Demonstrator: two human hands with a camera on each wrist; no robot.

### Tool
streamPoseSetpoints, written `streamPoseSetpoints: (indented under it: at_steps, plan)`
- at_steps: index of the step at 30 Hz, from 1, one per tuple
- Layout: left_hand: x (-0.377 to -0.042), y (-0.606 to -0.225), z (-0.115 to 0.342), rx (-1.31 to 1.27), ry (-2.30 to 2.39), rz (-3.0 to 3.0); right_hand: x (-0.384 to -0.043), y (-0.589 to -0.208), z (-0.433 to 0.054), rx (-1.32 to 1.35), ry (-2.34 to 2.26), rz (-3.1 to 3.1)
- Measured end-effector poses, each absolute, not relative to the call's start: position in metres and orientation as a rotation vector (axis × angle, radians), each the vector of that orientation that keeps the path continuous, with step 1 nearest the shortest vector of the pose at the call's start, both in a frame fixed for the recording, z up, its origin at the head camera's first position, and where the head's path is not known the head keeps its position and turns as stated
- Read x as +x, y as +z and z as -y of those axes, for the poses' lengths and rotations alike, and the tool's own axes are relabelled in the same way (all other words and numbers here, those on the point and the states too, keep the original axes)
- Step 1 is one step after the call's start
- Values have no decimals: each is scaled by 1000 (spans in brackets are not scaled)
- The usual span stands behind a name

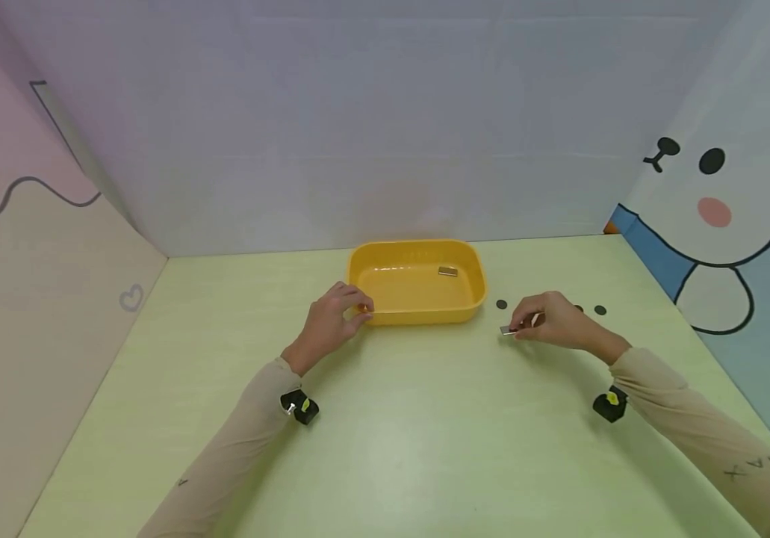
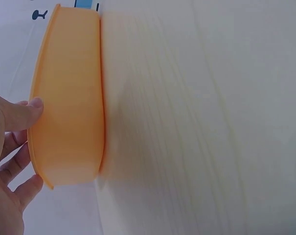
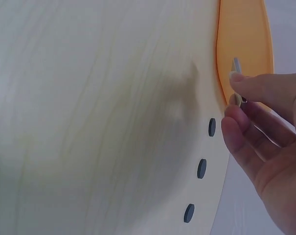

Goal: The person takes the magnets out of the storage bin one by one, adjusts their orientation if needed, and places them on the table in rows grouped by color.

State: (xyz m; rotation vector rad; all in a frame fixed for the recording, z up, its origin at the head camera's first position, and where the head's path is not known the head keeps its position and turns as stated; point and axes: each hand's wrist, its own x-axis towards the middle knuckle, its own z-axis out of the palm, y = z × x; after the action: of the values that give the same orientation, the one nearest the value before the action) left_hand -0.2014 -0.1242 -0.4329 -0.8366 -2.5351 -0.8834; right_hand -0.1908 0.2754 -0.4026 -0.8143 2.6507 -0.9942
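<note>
A yellow plastic tray [image 1: 425,317] stands toward the back of the table, with a small silver rectangular piece [image 1: 448,271] lying inside it on the right. At the tray's front left corner, my left hand [image 1: 331,323] pinches the rim; in the left wrist view the thumb [image 2: 28,113] is on the outer wall side. My right hand [image 1: 556,321] is to the right of the tray and pinches another small flat silver metal piece [image 1: 507,330] between thumb and fingers. This metal piece [image 3: 237,64] sticks out past the thumb tip, above the table; its other end is hidden by the fingers.
Three small black discs lie in a row right of the tray: a near disc [image 3: 212,127], a middle disc [image 3: 201,169] and a far disc [image 3: 189,213]. A pale wall sheet [image 1: 385,149] rises behind the light green table [image 1: 385,448], and printed panels flank it.
</note>
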Motion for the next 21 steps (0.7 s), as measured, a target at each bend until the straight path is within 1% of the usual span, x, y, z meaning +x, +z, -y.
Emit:
streamPoseSetpoints:
  at_steps: [9, 21]
  plan:
    - [-202, -433, 124, -829, -873, 2545, -195, -415, -281, -854, -968, -2648]
    - [-201, -431, 122, -834, -881, 2518, -193, -420, -282, -871, -924, -2673]
